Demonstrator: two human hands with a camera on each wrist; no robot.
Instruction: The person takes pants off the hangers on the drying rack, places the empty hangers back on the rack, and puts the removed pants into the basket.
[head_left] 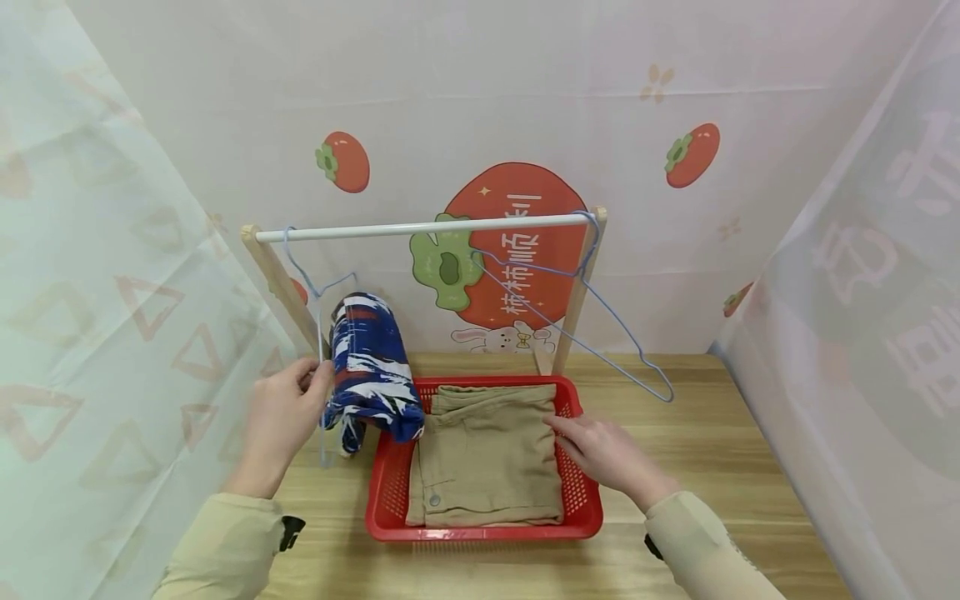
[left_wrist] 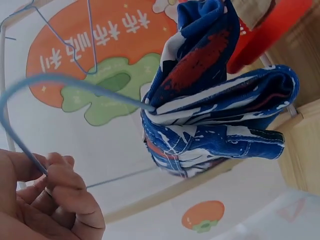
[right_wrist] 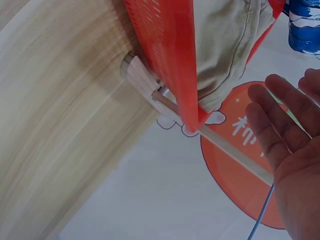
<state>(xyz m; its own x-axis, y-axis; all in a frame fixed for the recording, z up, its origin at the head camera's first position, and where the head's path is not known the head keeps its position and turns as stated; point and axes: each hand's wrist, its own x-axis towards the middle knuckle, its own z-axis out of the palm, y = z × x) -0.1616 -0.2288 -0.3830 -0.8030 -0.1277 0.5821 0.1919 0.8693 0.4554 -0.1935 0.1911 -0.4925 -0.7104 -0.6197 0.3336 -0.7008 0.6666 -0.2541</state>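
Observation:
My left hand [head_left: 288, 412] pinches the wire of a blue hanger [left_wrist: 75, 82] between thumb and fingers. That hanger hooks over the left end of the white rail. Folded over it hang blue, white and red patterned trousers [head_left: 371, 362], whose lower end reaches the basket's left rim. In the left wrist view the trousers' folds [left_wrist: 215, 107] drape over the wire. My right hand [head_left: 603, 454] is over the right rim of a red basket [head_left: 382, 500], fingers extended near folded khaki trousers [head_left: 491, 467] lying inside. In the right wrist view its fingers [right_wrist: 280, 115] hold nothing.
A wooden stand carries the white rail [head_left: 420, 227] behind the basket. A second blue hanger [head_left: 618, 321] hangs bare at the rail's right end. The wooden table [head_left: 675, 408] is enclosed by printed cloth walls [head_left: 825, 275] at the left, back and right.

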